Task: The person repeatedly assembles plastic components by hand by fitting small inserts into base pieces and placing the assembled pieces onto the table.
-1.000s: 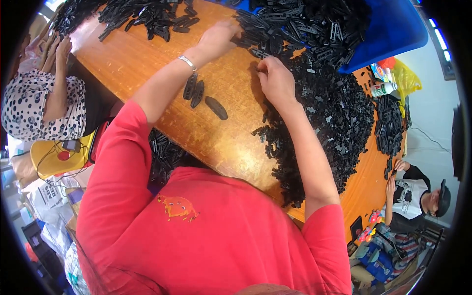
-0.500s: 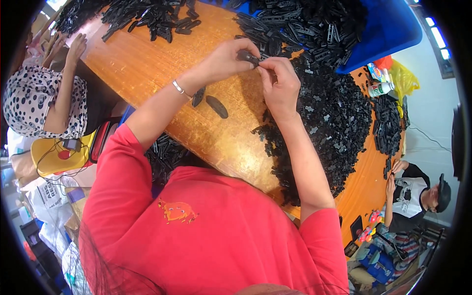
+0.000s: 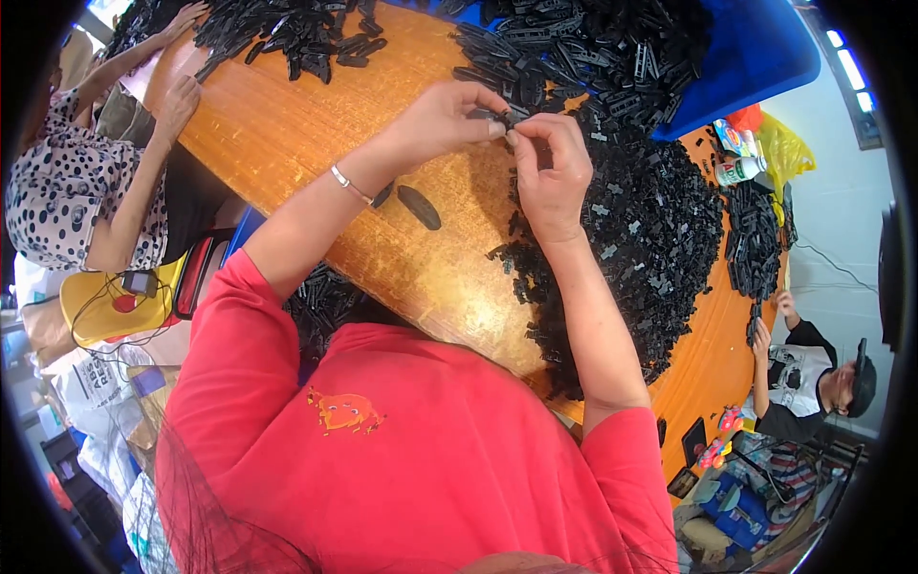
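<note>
My left hand (image 3: pixel 448 120) pinches a small black plastic piece (image 3: pixel 509 119) above the wooden table. The fingertips of my right hand (image 3: pixel 557 172) meet it from the other side, closed on the same piece, which they mostly hide. Below my left wrist, a flat, elongated black plastic piece (image 3: pixel 419 208) lies on the bare wood. Another dark piece (image 3: pixel 382 195) beside it is partly covered by my forearm. Under and right of my right hand spreads a large heap of small black plastic parts (image 3: pixel 641 249).
A tilted blue bin (image 3: pixel 765 72) spills long black pieces (image 3: pixel 612 48) at the far side of the wooden table (image 3: pixel 316 163). A white bottle (image 3: pixel 739 171) and yellow bag (image 3: pixel 788 153) stand at the right. One person (image 3: pixel 81 201) works at left, another (image 3: pixel 808 373) at right.
My hands have shifted very slightly, and the piece between them is now more covered by my fingers. The person at left has reached farther over the table; the person at right has moved their hands.
</note>
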{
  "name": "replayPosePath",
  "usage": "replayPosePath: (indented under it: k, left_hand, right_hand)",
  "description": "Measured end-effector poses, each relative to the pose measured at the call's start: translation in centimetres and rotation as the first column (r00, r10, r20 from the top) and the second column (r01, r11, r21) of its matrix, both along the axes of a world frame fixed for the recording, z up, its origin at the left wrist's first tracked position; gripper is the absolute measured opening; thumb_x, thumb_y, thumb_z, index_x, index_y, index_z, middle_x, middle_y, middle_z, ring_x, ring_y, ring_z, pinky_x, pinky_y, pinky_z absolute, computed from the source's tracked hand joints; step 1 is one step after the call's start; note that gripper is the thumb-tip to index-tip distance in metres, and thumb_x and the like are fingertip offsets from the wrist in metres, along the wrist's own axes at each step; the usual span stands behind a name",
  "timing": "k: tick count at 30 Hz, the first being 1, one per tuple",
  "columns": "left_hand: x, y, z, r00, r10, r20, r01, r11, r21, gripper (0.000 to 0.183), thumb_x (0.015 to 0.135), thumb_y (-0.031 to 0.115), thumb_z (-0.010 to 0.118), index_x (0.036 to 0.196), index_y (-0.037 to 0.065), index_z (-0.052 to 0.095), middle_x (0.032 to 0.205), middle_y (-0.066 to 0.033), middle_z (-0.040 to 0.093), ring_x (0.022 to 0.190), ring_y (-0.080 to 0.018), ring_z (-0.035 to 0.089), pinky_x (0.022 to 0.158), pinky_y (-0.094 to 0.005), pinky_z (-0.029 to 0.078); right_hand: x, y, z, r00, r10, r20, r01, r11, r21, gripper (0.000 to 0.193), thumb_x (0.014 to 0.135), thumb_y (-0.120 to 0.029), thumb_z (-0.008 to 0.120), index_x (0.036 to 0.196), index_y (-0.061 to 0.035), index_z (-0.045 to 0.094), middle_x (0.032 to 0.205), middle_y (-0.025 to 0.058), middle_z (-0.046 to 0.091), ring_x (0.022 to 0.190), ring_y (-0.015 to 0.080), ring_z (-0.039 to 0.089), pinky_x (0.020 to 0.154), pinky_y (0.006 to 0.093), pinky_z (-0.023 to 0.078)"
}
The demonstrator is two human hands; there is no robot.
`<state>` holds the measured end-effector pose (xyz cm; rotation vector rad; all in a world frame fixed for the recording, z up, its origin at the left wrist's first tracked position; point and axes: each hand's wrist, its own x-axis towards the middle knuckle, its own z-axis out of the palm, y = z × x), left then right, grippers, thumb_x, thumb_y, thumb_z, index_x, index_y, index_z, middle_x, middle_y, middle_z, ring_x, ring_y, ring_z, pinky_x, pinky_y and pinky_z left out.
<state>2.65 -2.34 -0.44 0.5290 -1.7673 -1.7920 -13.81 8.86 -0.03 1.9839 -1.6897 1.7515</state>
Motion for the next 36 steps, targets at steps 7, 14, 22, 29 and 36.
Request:
replayPosePath:
  k: [7, 14, 22, 29, 36]
  left_hand:
    - [0.4, 1.7, -2.9, 0.966, -0.034, -0.258, 0.168, 0.839, 0.518, 0.030, 0.105, 0.014, 0.068, 0.130, -0.001, 0.062, 0.120, -0.0090, 0.071, 0.110, -0.0189, 0.071, 0.098, -0.0338, 0.060]
    - [0.4, 1.9, -2.8, 0.915, -0.101, -0.390, 0.312, 0.790, 0.528, 0.035, 0.103, 0.008, 0.066, 0.136, 0.001, 0.058, 0.126, -0.0078, 0.068, 0.120, -0.0210, 0.067, 0.109, -0.0384, 0.054]
    - [0.8, 1.8, -3.4, 0.932, 0.001, -0.362, 0.219, 0.794, 0.567, 0.033, 0.100, 0.005, 0.070, 0.131, 0.007, 0.061, 0.123, -0.0048, 0.068, 0.119, -0.0195, 0.066, 0.106, -0.0375, 0.055]
    - [0.9, 2.1, -3.3, 0.970, 0.024, -0.240, 0.104, 0.854, 0.509, 0.038, 0.098, 0.008, 0.073, 0.134, 0.008, 0.062, 0.119, -0.0028, 0.069, 0.113, -0.0149, 0.067, 0.099, -0.0334, 0.056]
    - [1.5, 3.6, -2.3, 0.983, 0.042, -0.180, 0.036, 0.911, 0.410, 0.039, 0.099, 0.006, 0.072, 0.135, 0.000, 0.060, 0.118, -0.0047, 0.069, 0.109, -0.0140, 0.068, 0.095, -0.0301, 0.056]
  right_hand:
    - [0.3, 0.3, -0.5, 0.963, 0.046, 0.266, -0.074, 0.992, 0.098, 0.013, 0.089, 0.006, 0.077, 0.098, 0.0006, 0.069, 0.103, 0.0099, 0.067, 0.082, 0.0167, 0.071, 0.068, 0.0284, 0.060]
    - [0.9, 1.1, 0.5, 0.946, 0.039, 0.322, -0.087, 0.987, 0.138, 0.013, 0.089, 0.006, 0.076, 0.099, 0.0000, 0.069, 0.103, 0.0067, 0.067, 0.081, 0.0136, 0.070, 0.066, 0.0254, 0.058]
    - [1.4, 1.6, 0.5, 0.971, 0.012, 0.240, -0.051, 0.986, 0.159, 0.013, 0.090, 0.004, 0.077, 0.099, -0.0011, 0.069, 0.100, 0.0050, 0.066, 0.077, 0.0114, 0.067, 0.062, 0.0242, 0.055]
    - [1.3, 1.6, -0.1, 0.957, 0.021, 0.288, -0.107, 0.952, 0.285, 0.011, 0.092, 0.001, 0.077, 0.100, -0.0005, 0.071, 0.102, 0.0024, 0.067, 0.082, 0.0086, 0.065, 0.072, 0.0236, 0.053]
    - [1.4, 1.7, -1.9, 0.970, -0.009, 0.244, -0.095, 0.907, 0.411, 0.021, 0.085, -0.005, 0.085, 0.093, -0.0030, 0.067, 0.092, 0.0067, 0.066, 0.073, 0.0168, 0.066, 0.067, 0.0317, 0.054]
